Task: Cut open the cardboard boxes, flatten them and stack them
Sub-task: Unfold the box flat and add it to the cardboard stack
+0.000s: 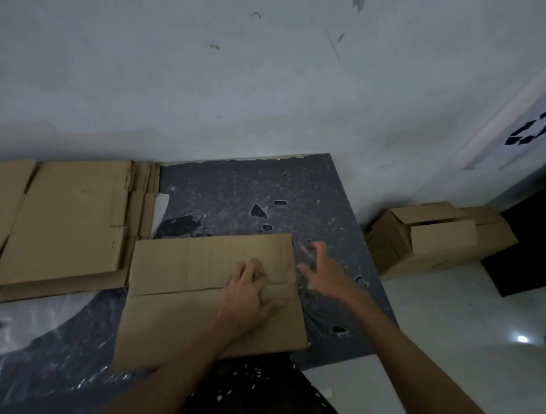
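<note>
Your left hand (249, 296) lies flat on the box (208, 295), near its right edge, with the fingers (254, 274) spread and pressing on the flap seam; they grasp nothing, only push down. Your right hand (323, 274) hovers just beside the right edge of the box, above the desk (244, 189). Its fingers are released and half curled, and a small blurred thing shows near the fingertips, but you cannot tell what it is or whether they hold it.

This box lies flat on the dark desk, near you, with its long side from left to right. To the left and farther lies the stack (59, 222) of flattened cardboard, against the wall (209, 75); the right edge of the stack is just beside the far left corner of the box. On the floor (449, 329) at the right, well apart from the desk, stand two boxes (436, 239) not yet flattened, the nearer one with open flaps. On the far right wall hangs a sign (535, 127) with a recycling symbol.
</note>
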A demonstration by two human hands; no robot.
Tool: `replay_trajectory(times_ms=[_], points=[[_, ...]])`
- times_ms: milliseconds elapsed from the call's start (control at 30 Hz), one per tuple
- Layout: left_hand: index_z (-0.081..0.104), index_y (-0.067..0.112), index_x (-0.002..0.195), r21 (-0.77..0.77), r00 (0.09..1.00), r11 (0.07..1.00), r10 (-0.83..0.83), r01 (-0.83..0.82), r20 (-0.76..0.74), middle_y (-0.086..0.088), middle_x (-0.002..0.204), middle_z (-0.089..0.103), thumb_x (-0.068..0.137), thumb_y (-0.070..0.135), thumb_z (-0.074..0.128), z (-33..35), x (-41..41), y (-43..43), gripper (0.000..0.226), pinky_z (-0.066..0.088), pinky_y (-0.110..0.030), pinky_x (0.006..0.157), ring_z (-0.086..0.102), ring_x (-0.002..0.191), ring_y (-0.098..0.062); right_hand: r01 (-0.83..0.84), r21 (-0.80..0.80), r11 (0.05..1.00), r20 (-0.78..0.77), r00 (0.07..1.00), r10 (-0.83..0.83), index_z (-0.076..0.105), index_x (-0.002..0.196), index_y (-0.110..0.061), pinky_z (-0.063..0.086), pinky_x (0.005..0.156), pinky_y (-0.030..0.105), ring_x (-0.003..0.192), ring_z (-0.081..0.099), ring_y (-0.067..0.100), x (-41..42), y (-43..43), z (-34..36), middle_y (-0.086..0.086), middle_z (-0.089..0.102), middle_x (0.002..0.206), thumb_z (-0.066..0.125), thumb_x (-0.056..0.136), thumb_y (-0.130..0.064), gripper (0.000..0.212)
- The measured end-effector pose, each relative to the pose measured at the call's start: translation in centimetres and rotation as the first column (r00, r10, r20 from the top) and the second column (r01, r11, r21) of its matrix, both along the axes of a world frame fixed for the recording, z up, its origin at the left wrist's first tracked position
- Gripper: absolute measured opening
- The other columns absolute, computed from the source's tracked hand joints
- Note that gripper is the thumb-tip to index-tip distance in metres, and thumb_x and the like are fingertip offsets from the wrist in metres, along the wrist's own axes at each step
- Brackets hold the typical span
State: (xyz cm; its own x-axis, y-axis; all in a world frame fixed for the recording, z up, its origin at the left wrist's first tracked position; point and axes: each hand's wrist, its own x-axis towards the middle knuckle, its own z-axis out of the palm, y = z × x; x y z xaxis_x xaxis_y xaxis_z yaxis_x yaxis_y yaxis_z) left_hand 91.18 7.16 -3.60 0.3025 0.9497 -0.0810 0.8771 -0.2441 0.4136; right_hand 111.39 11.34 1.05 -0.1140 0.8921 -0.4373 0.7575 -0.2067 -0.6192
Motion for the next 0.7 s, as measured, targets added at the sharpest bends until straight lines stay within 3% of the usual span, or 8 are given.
replay_trajectory(times_ms=[67, 133, 267, 367, 467, 600, 700], points=[[0.066, 0.016, 0.109, 0.028, 1.000, 1.000, -0.003, 0.003, 0.022, -0.003, 0.127, 0.045, 0.071, 0.091, 0.017, -0.1, 0.0, 0.0, 0.098, 0.047, -0.045, 0.091, 0.035, 0.121, -0.024, -0.119, -0.002, 0.993, 0.019, 0.993, 0.119, 0.040, 0.124, -0.016, 0.046, 0.074, 0.033, 0.088, 0.058, 0.020, 2.7, -0.4, 1.0, 0.008, 0.058, 0.109, 0.048, 0.100, -0.024, 0.026], [0.069, 0.014, 0.100, 0.131, 0.999, 0.991, 0.006, -0.013, 0.050, -0.006, 0.119, 0.052, 0.076, 0.087, 0.017, -0.8, 0.0, -0.2, 0.092, 0.052, -0.046, 0.083, 0.034, 0.114, -0.021, -0.259, -0.025, 0.966, 0.112, 0.959, 0.260, 0.050, 0.114, -0.021, 0.047, 0.082, 0.035, 0.094, 0.058, 0.019, 4.9, -0.5, 1.7, 0.003, 0.060, 0.108, 0.049, 0.100, -0.024, 0.015], [0.068, 0.016, 0.091, 0.218, 0.999, 0.976, 0.009, -0.019, 0.045, -0.006, 0.113, 0.054, 0.080, 0.077, 0.035, -1.5, 0.1, -0.3, 0.071, 0.054, -0.044, 0.074, 0.035, 0.109, -0.020, -0.487, -0.056, 0.872, 0.391, 0.793, 0.468, 0.059, 0.119, -0.029, 0.047, 0.087, 0.034, 0.100, 0.061, 0.022, 5.6, 1.0, 2.1, -0.001, 0.066, 0.112, 0.042, 0.102, -0.031, 0.025], [0.066, 0.018, 0.087, 0.285, 0.999, 0.958, -0.003, -0.009, 0.043, -0.003, 0.109, 0.051, 0.083, 0.078, 0.030, -2.0, -0.1, -0.3, 0.070, 0.054, -0.040, 0.068, 0.040, 0.104, -0.020, -0.560, -0.058, 0.826, 0.466, 0.717, 0.519, 0.058, 0.122, -0.031, 0.034, 0.096, 0.039, 0.109, 0.059, 0.022, 3.9, 2.0, 1.5, -0.002, 0.065, 0.121, 0.039, 0.103, -0.035, 0.027], [0.067, 0.017, 0.089, 0.300, 0.998, 0.954, -0.006, -0.011, 0.057, -0.002, 0.111, 0.049, 0.081, 0.074, 0.039, -2.4, -0.2, -0.3, 0.064, 0.054, -0.039, 0.072, 0.043, 0.105, -0.022, -0.594, -0.132, 0.793, 0.488, 0.658, 0.574, 0.055, 0.129, -0.032, 0.021, 0.106, 0.044, 0.117, 0.055, 0.021, 2.7, 2.7, 1.1, -0.004, 0.061, 0.130, 0.036, 0.104, -0.035, 0.032], [0.068, 0.015, 0.090, 0.323, 0.998, 0.946, -0.016, -0.002, 0.053, -0.002, 0.111, 0.051, 0.083, 0.076, 0.035, -2.4, -0.1, -0.3, 0.069, 0.052, -0.040, 0.075, 0.042, 0.104, -0.020, -0.584, -0.236, 0.777, 0.386, 0.677, 0.627, 0.055, 0.132, -0.028, 0.012, 0.114, 0.048, 0.122, 0.051, 0.022, 3.5, 3.7, 1.7, -0.001, 0.059, 0.133, 0.039, 0.104, -0.030, 0.033], [0.067, 0.015, 0.092, 0.279, 0.995, 0.960, -0.017, -0.012, 0.101, -0.001, 0.114, 0.049, 0.082, 0.075, 0.038, -2.4, -0.2, -0.2, 0.068, 0.051, -0.041, 0.078, 0.042, 0.106, -0.020, -0.549, -0.266, 0.792, 0.309, 0.730, 0.610, 0.055, 0.133, -0.024, 0.019, 0.113, 0.048, 0.123, 0.050, 0.022, 3.8, 3.5, 1.8, 0.001, 0.057, 0.135, 0.040, 0.104, -0.029, 0.033]])
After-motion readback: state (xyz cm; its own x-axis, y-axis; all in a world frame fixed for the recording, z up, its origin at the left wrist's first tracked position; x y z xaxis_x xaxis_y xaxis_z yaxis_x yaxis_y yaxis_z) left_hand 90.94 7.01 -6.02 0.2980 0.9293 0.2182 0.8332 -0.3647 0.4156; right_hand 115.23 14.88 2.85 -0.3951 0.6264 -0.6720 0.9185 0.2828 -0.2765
